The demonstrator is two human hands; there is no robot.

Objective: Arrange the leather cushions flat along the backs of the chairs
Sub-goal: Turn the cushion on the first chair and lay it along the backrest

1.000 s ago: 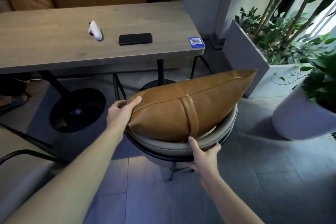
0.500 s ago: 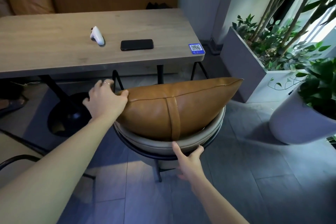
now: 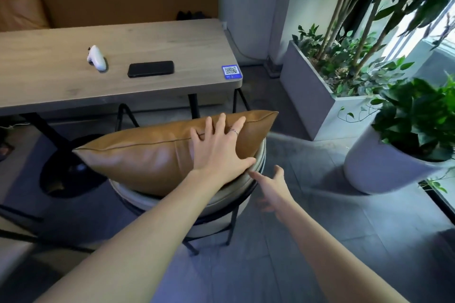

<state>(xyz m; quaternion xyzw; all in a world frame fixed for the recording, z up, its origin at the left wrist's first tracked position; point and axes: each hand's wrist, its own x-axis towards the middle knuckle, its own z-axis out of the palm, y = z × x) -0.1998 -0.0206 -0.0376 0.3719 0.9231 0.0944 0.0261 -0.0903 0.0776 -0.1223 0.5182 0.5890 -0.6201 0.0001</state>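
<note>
A tan leather cushion (image 3: 147,155) leans along the curved back of a grey round chair (image 3: 221,202) in front of me. My left hand (image 3: 219,147) lies flat on the cushion's right half, fingers spread, pressing on it without gripping. My right hand (image 3: 273,189) hovers open just right of the chair's rim, off the cushion and holding nothing. A second tan cushion (image 3: 19,11) rests on the bench at the far left behind the table.
A wooden table (image 3: 61,86) stands beyond the chair with a white controller (image 3: 97,58), a black phone (image 3: 150,69) and a QR sticker (image 3: 231,71). A grey planter box (image 3: 310,106) and a round white pot (image 3: 379,170) stand at right. Another chair's edge (image 3: 9,236) is at left.
My left hand slid from the cushion's left end across to its right half and now lies flat. My right hand came off the chair rim. The cushion sits lower and flatter.
</note>
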